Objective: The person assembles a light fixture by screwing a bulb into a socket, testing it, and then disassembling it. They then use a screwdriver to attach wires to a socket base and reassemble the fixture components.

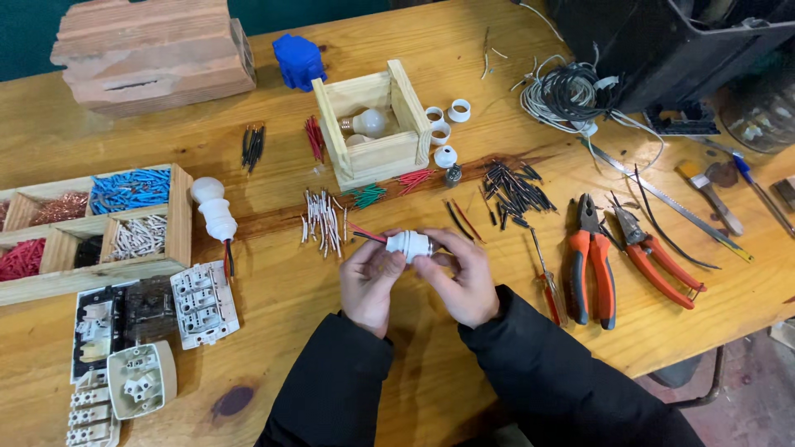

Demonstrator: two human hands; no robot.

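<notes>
Held item: white lamp holder (409, 244), centre of frame, raised just above the counter (273, 290), red and black wire tails trailing out to the left.
Left hand (370, 280): grip pinched on the holder's left end, steadying it.
Right hand (464, 277): grip closed around the right end, fingers curled over as for a twist.
Within reach: cut white wire pieces (323, 219) just left; screwdriver (546, 277) and orange pliers (590, 261) to the right.
Stock: wooden box (406, 112) holding bulbs, upper centre.
</notes>
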